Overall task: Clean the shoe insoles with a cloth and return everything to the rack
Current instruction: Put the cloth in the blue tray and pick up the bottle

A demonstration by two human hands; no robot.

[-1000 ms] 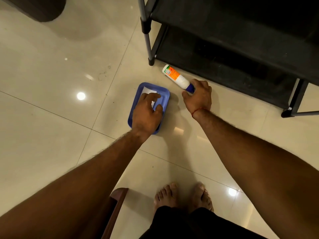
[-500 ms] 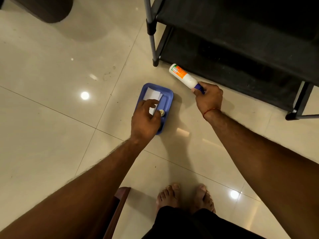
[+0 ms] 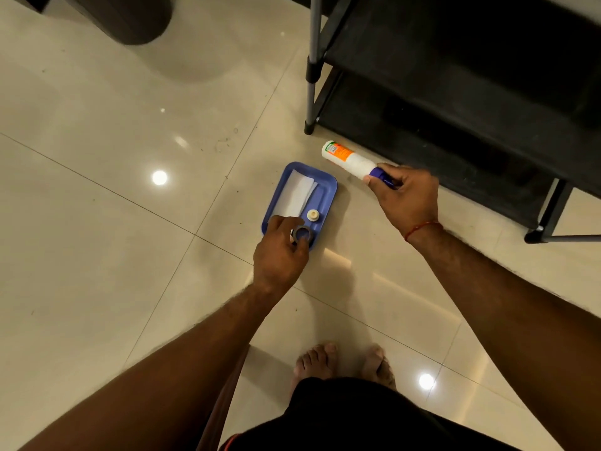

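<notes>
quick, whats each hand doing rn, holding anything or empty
Left hand: closed, pinching a small round cap over the blue tray.
Right hand: closed, gripping the white bottle at its purple end.

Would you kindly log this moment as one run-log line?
left hand holds blue cap at blue tray near end | right hand grips white bottle by neck | in tray: folded white cloth, white plug

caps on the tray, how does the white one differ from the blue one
The white cap is pale and smaller; the blue cap is dark and wider. The white cap lies free on the tray, while the left hand pinches the blue cap. Both are round and sit at the tray's near end.
</notes>
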